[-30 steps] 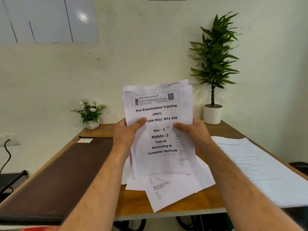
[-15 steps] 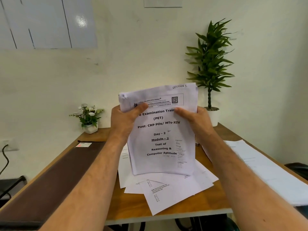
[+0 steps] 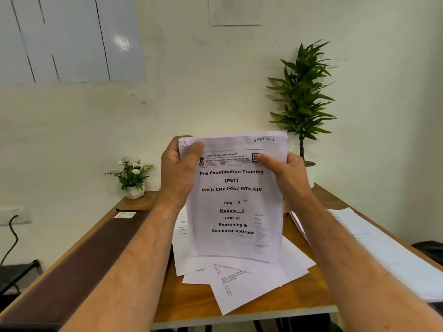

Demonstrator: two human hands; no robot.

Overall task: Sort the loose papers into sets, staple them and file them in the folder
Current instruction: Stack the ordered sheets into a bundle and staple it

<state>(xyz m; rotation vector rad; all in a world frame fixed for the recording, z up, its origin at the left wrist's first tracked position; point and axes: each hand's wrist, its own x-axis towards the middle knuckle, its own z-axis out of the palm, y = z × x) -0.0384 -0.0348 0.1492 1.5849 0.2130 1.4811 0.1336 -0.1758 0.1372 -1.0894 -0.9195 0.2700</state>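
Observation:
I hold a set of white printed papers (image 3: 236, 202) upright above the wooden table (image 3: 299, 298); its cover reads "Pre Examination Training", with "SECTION 1" handwritten at the top right. My left hand (image 3: 178, 171) grips the set's top left corner, thumb on the front. My right hand (image 3: 285, 171) grips the top right edge, thumb across the header. Beneath the set, several loose sheets (image 3: 254, 281) lie spread on the table. A dark brown folder (image 3: 72, 267) lies flat on the left of the table. No stapler is visible.
More white sheets (image 3: 383, 250) lie along the table's right side. A small white flower pot (image 3: 133, 180) stands at the back left, a tall green plant (image 3: 303, 97) at the back right. A pink label (image 3: 124, 214) sits on the folder's far end.
Both hands slid up the set from its middle to its top corners, and the set rose higher above the table.

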